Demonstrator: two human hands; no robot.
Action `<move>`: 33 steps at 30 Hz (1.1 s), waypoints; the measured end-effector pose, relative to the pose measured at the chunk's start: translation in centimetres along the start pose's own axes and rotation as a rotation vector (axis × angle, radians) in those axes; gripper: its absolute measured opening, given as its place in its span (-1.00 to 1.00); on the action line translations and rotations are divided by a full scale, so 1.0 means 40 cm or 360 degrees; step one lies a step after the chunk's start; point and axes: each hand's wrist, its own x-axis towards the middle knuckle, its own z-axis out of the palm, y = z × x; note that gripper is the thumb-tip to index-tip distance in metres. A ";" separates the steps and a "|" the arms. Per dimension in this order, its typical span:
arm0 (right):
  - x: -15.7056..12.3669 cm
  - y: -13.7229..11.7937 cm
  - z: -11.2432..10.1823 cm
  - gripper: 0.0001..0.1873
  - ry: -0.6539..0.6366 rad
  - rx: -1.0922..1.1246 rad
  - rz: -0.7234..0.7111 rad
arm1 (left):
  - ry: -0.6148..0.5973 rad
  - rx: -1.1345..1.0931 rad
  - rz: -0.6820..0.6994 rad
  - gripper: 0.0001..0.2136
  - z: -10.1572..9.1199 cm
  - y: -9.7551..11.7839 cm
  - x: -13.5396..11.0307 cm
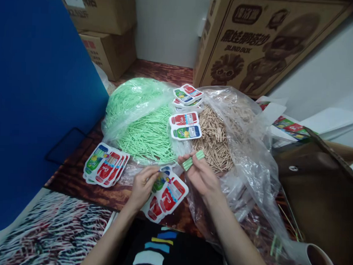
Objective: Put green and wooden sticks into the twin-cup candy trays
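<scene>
Low centre, my left fingers [152, 173] pinch a card [172, 197]; my right fingers [199, 164], clamped on green sticks [188, 164], should keep them aligned.

I am looking down at a red-brown table [164, 71] with dark, wavy wood lines. A big blue board [45, 85] is filling the upper left of the frame. Next to it, two brown boxes [109, 53] are sitting one on top of the other. A plain, pale wall [165, 27] is showing at the top middle. A tall box [272, 43] with cartoon pictures is leaning at the upper right. Soft, greyish light is falling over everything.
</scene>
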 end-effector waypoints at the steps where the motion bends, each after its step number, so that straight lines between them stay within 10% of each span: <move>1: 0.015 -0.017 0.016 -0.93 -0.0041 0.0127 0.0095 | -0.0025 -0.0072 -0.0046 -0.86 0.014 0.004 0.002; 12: 0.049 -0.013 0.077 -0.89 -0.0225 0.0131 0.0411 | -0.0121 -0.0500 -0.0445 -0.86 0.057 0.007 0.008; 20: 0.011 -0.039 0.073 -0.75 -0.0366 -0.0657 0.0490 | -0.0026 -0.0639 -0.0500 -0.83 0.074 0.003 0.014; 33: -0.021 -0.069 0.066 -0.87 -0.0477 -0.2259 -0.0477 | 0.0087 -0.0707 -0.0311 -0.89 0.097 0.023 0.060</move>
